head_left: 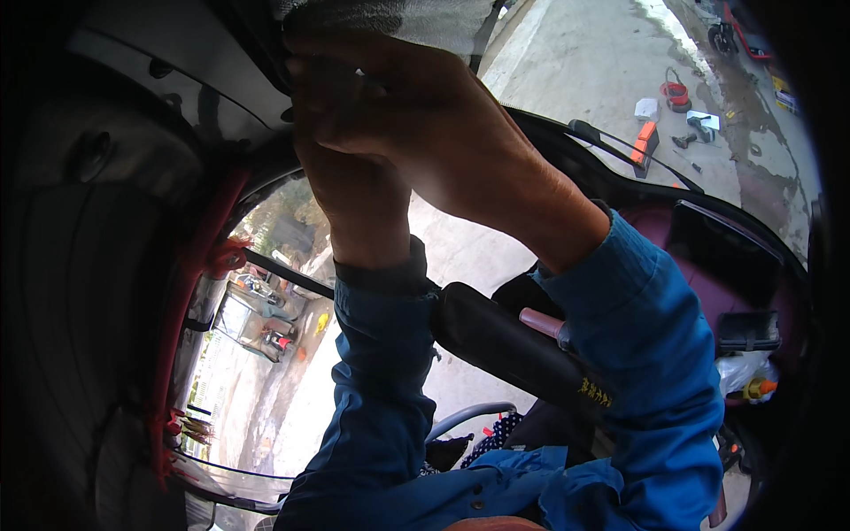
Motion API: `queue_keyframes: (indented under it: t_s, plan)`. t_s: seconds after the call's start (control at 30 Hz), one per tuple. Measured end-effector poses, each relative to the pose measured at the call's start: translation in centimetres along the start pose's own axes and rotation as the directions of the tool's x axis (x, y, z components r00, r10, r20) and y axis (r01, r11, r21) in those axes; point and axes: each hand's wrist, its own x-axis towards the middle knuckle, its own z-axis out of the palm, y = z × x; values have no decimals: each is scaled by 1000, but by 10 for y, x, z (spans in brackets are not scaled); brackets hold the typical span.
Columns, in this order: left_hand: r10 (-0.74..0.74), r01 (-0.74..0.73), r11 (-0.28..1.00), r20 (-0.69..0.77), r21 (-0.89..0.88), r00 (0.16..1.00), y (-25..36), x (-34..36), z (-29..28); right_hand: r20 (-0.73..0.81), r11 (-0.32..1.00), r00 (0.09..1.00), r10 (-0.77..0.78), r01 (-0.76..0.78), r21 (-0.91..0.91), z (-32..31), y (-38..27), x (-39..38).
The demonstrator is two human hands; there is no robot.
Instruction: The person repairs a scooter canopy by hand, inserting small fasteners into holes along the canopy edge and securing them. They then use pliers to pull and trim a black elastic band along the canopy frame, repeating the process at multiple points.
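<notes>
Both my hands are raised together against the dark upper frame (257,53) of a small vehicle cab, by the top edge of the windscreen. My right hand (434,133) crosses in front, its fingers bent inward and pinched together; what they grip is in shadow. Behind it rises my left hand (359,199), its fingers mostly covered by the right. A small pale spot shows between the hands, too dim to name. Just above them is a grey textured sheet (398,22) along the frame.
Below my arms is a black padded cushion (505,332). At the right, a maroon dashboard holds a dark flat panel (722,248) and a black tray (748,332). Outside on the concrete lie an orange box (645,142), a drill (684,140) and a red coiled cable (676,95). Red tassels (228,255) hang at the left.
</notes>
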Motion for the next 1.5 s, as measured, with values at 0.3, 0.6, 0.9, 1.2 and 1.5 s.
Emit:
queue_keyframes:
  t_s: [0.3, 0.6, 0.9, 1.2, 1.5]
  plan:
    - [-117, 122, 989, 67, -81, 991, 9, -2, -8, -51, 981, 990, -129, 120, -154, 14, 4, 6]
    - [-252, 263, 912, 76, -314, 965, 5, 4, -2, -25, 900, 992, -120, 99, -424, -10, 2, 5]
    - [-683, 544, 202, 281, -815, 674, 12, 19, 13, 21, 936, 1000, -12, 18, -351, -30, -8, -23]
    - [-581, 462, -183, 474, -868, 661, 29, 39, 4, -11, 952, 999, 45, -46, -303, -39, -24, -41]
    - [-236, 380, -731, 732, -567, 638, 55, 20, -13, -164, 675, 985, 56, -158, -720, -39, -65, -78]
